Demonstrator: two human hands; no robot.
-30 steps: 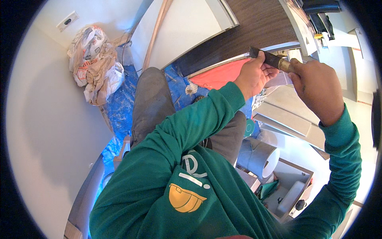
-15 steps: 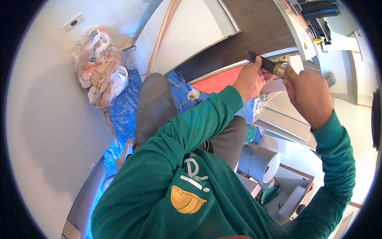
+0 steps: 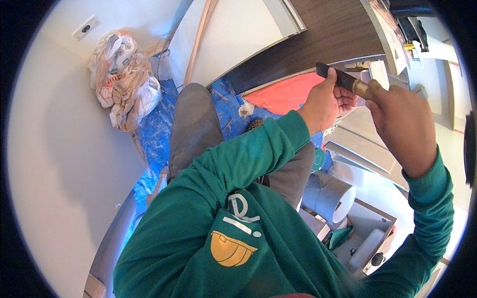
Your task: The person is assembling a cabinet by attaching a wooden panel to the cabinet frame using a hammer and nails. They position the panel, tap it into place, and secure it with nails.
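My right hand (image 3: 405, 129) is closed round the handle end of a chisel (image 3: 345, 81), which has a broad dark blade and a brass-coloured collar. Its handle is mostly hidden in my fist. The blade points up and left, its tip in front of a dark brown wood-grain panel (image 3: 308, 44). With the thumb against the blade near the tip, my left hand (image 3: 322, 104) holds the chisel, its fingers curled below the blade. Under the panel's edge lies a coral-red sheet (image 3: 283, 94).
A white panel (image 3: 238, 39) with a wooden strip stands ahead. Bundled plastic bags (image 3: 124, 82) sit against the left wall, beside blue floor sheeting (image 3: 156, 119). To my right are a grey cylinder (image 3: 328, 196), flat boards (image 3: 365, 141) and an open drawer-like box (image 3: 372, 218).
The view has shifted slightly. Both hands and the chisel appear a little further right and lower; the left thumb still rests on the blade.
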